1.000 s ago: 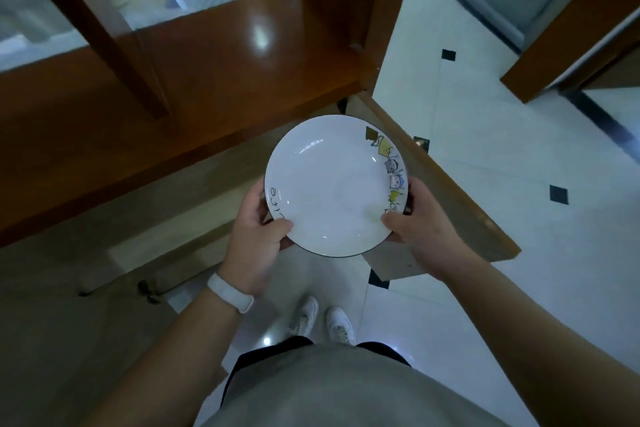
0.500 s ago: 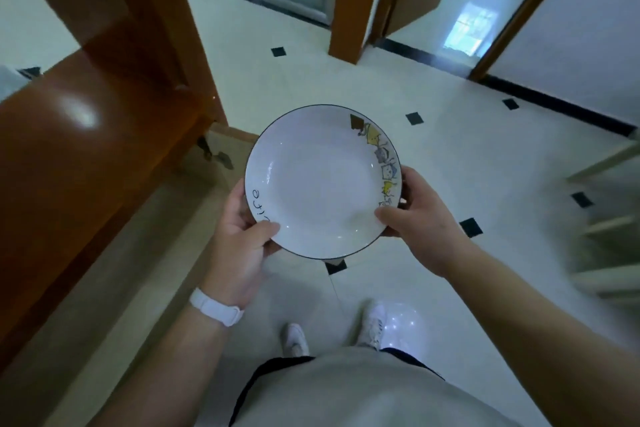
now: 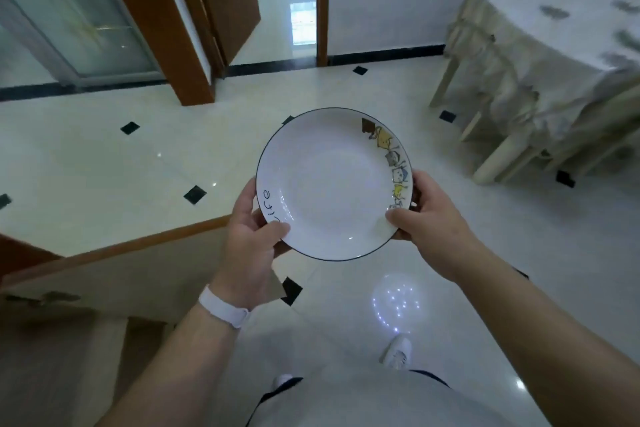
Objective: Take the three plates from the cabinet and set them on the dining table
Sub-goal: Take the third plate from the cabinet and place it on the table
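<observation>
A white plate (image 3: 334, 184) with a thin dark rim, cartoon figures along its right edge and lettering on its left is held level in front of me, over the floor. My left hand (image 3: 254, 229) grips its left edge, thumb on top. My right hand (image 3: 424, 210) grips its right edge the same way. Whether more plates lie stacked under it I cannot tell. The dining table (image 3: 561, 31), covered with a pale patterned cloth, stands at the upper right, well apart from the plate.
An open cabinet door (image 3: 114, 274) juts out at the lower left beside my left arm. Glossy pale floor tiles (image 3: 104, 163) with small black diamonds stretch ahead. A wooden door frame (image 3: 156, 21) and open doorway lie at the back. Table and chair legs (image 3: 498, 159) stand right.
My view has swung right, away from the wooden cabinet shelf toward the room. The dining table has come into sight. Both hands keep the same hold on the plate.
</observation>
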### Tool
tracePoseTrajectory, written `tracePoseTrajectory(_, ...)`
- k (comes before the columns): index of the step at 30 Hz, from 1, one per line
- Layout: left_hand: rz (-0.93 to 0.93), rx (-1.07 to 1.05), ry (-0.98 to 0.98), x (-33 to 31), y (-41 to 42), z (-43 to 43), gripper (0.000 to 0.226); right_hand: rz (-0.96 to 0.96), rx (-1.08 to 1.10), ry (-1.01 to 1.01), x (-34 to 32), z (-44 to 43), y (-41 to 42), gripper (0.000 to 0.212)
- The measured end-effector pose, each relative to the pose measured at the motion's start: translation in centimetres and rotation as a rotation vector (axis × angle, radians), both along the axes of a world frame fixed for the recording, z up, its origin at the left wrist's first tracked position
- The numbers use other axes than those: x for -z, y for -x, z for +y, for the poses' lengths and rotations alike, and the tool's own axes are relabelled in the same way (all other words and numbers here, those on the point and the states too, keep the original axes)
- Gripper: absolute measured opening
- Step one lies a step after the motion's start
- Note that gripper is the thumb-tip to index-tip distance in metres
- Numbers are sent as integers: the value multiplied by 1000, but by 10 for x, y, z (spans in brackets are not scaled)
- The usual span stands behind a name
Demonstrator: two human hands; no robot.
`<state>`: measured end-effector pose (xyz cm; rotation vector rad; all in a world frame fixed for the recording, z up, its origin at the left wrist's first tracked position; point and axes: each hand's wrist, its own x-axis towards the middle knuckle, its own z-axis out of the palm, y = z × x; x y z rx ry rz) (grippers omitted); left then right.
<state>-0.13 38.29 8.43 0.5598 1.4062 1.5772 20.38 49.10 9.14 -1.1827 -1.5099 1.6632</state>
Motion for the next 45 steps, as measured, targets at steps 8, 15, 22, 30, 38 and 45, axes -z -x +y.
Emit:
tracePoseTrajectory(8, 60, 214, -34, -19, -115, 120, 74, 48, 203, -2, -10, 80, -131, 55)
tracePoseTrajectory(15, 88, 362, -51, -24, -221, 205, 74, 51, 369, -32, -19, 129, -242, 53)
tracePoseTrajectory(22, 78, 521, -54, -28, -310, 268, 75, 30, 574, -42, -25, 147, -331, 52)
tracePoseTrajectory(30, 65, 683, -30, -22, -366, 326, 73, 1, 754, -27, -22, 164, -381, 50)
tracePoseTrajectory(38, 37, 785, 21, -2, -394, 417, 73, -32, 884, 24, -4, 232, -399, 51)
tracePoseTrajectory(45, -14, 890, 1, 0, -408, 529, 75, -69, 976, 40, -7, 328, -405, 52)
